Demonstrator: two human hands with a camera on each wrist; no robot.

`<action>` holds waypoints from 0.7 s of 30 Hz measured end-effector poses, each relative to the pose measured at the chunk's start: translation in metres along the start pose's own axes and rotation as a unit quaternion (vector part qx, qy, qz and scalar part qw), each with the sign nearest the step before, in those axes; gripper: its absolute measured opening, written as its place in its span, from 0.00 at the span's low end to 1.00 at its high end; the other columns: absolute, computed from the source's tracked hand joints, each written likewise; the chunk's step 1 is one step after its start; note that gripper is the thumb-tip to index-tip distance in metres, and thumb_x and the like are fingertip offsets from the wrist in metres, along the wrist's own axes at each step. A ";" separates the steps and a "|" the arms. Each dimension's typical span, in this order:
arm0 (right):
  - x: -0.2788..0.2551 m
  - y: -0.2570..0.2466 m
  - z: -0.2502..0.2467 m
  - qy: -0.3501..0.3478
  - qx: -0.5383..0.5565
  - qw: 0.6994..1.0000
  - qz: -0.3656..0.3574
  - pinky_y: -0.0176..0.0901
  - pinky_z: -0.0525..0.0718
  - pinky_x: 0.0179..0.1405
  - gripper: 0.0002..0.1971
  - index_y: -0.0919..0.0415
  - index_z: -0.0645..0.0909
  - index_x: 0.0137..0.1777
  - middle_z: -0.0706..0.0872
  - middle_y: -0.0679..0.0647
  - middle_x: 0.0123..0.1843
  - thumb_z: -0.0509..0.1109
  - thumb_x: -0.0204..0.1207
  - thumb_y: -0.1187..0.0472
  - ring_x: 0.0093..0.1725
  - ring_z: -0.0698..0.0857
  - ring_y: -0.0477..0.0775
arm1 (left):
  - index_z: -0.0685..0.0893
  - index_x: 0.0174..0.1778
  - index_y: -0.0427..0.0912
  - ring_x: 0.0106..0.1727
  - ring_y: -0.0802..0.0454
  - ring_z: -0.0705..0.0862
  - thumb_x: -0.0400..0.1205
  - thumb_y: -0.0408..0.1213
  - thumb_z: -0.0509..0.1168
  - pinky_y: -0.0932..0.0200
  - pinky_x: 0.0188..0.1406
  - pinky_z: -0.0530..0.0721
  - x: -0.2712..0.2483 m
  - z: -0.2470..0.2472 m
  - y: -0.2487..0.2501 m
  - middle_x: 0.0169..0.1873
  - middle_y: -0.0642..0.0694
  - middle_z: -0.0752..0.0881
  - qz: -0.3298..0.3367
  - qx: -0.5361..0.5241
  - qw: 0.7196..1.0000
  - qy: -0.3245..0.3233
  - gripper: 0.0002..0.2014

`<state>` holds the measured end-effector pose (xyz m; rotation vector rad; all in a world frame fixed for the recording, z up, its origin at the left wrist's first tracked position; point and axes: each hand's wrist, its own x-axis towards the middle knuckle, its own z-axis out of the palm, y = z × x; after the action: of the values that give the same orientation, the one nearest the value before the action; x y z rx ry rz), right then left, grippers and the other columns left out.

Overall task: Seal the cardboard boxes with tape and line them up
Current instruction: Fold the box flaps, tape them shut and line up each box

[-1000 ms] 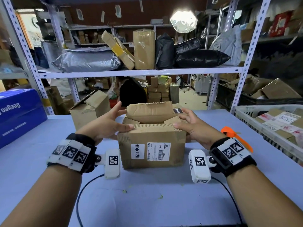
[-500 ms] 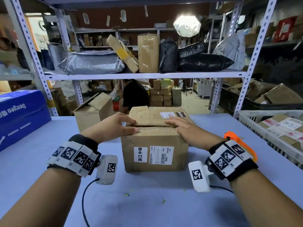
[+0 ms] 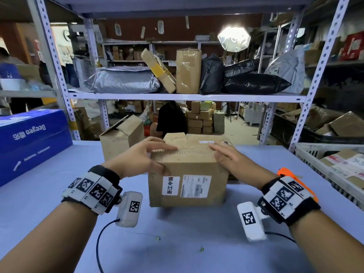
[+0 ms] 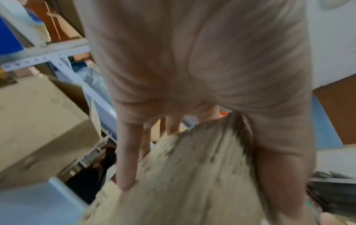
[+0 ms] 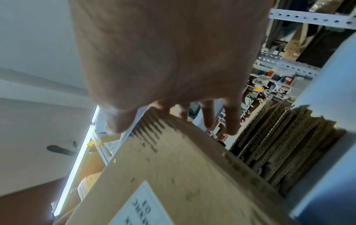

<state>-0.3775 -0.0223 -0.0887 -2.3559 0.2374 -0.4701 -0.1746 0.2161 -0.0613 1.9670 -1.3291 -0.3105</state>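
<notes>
Your left hand (image 3: 141,156) lies on the top left corner of the cardboard box (image 3: 187,174). Its fingers are straight and flat across the closed flaps, and the thumb presses the front face just below the top edge. It encloses nothing; this is a flat press, not a clasp. The left wrist view confirms it: straight fingers (image 4: 127,159) reach over the box's top edge.

Your right hand (image 3: 230,157) lies on the top right corner, at 3 o'clock from the left hand. Its fingers are extended along the near flap, pointing toward 10 o'clock. In the right wrist view the fingers (image 5: 209,118) hang straight over the box's upper edge. It too is relaxed and holds nothing.

The box stands upright at the centre of the blue table (image 3: 177,243), directly ahead of you at 12 o'clock. Both top flaps are down and meet along a seam. Two labels (image 3: 196,186) sit on its front face.

A second cardboard box (image 3: 122,140), one flap raised, stands at 10 o'clock from the first, close behind your left hand. An orange tool (image 3: 285,173) lies just beyond your right wrist; what it is, I cannot tell. A blue carton (image 3: 33,138) occupies the table's left edge at 9 o'clock. A white crate (image 3: 307,152) of parcels sits at 3 o'clock.
</notes>
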 end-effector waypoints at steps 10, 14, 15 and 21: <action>0.061 0.021 -0.009 0.018 -0.158 0.973 0.168 0.54 0.69 0.78 0.24 0.46 0.75 0.77 0.71 0.56 0.80 0.66 0.81 0.45 0.77 0.71 0.62 | 0.87 0.65 0.64 0.54 0.49 0.92 0.66 0.52 0.80 0.50 0.50 0.92 -0.026 -0.056 -0.007 0.61 0.50 0.89 0.018 -0.239 0.932 0.272 0.29; 0.089 0.040 -0.016 0.094 -0.032 0.935 0.340 0.51 0.76 0.70 0.36 0.59 0.66 0.82 0.71 0.64 0.78 0.73 0.78 0.46 0.75 0.74 0.66 | 0.84 0.69 0.61 0.55 0.50 0.91 0.65 0.57 0.80 0.45 0.54 0.91 -0.005 -0.069 -0.009 0.61 0.51 0.88 -0.007 -0.228 0.907 0.353 0.34; 0.092 0.048 -0.017 0.102 0.004 0.925 0.366 0.50 0.79 0.66 0.35 0.64 0.67 0.81 0.74 0.65 0.76 0.73 0.79 0.49 0.72 0.77 0.65 | 0.84 0.70 0.60 0.56 0.51 0.90 0.63 0.59 0.81 0.45 0.55 0.91 0.002 -0.069 -0.010 0.62 0.50 0.87 -0.015 -0.220 0.905 0.365 0.37; 0.094 0.089 -0.004 0.074 0.101 0.913 0.388 0.53 0.87 0.53 0.24 0.63 0.81 0.67 0.90 0.64 0.57 0.77 0.75 0.52 0.55 0.90 0.64 | 0.83 0.69 0.56 0.50 0.49 0.92 0.69 0.57 0.79 0.51 0.40 0.91 0.048 -0.030 -0.027 0.58 0.50 0.88 -0.047 -0.283 0.906 0.310 0.32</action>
<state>-0.2962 -0.1177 -0.1223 -1.8243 1.0875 -0.2550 -0.1173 0.1921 -0.0494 1.4502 -0.6352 -0.0787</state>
